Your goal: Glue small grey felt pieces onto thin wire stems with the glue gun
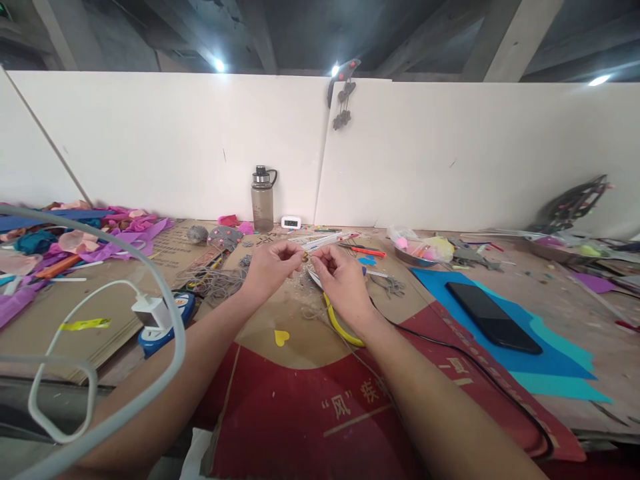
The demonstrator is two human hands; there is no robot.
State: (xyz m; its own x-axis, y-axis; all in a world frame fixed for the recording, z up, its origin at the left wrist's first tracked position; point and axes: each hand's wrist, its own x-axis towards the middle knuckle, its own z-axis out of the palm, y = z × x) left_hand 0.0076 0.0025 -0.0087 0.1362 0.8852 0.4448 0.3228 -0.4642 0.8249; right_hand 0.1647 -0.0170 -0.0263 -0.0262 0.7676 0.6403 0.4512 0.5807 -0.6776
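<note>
Over the middle of the cardboard, my left hand [275,267] and my right hand [343,280] meet almost fingertip to fingertip. Each is closed in a pinch. Between them shows a tiny yellowish thing [305,256], too small to name. Under my right hand lies a tool with a yellow handle [340,323], its head partly hidden. Thin grey thread [320,313] trails on the cardboard below my hands. A tangle of grey thread [217,283] lies left of my left hand. Nearer to me is a yellow paper heart [281,338].
A bottle [263,200] and small digital clock [291,223] stand by the white partition [175,147]. Right, a black phone [493,317] rests on blue sheets [435,283]. Left are coloured scraps [125,233] and a blue power strip [170,327] with a charger; a white cable [170,293] crosses the foreground.
</note>
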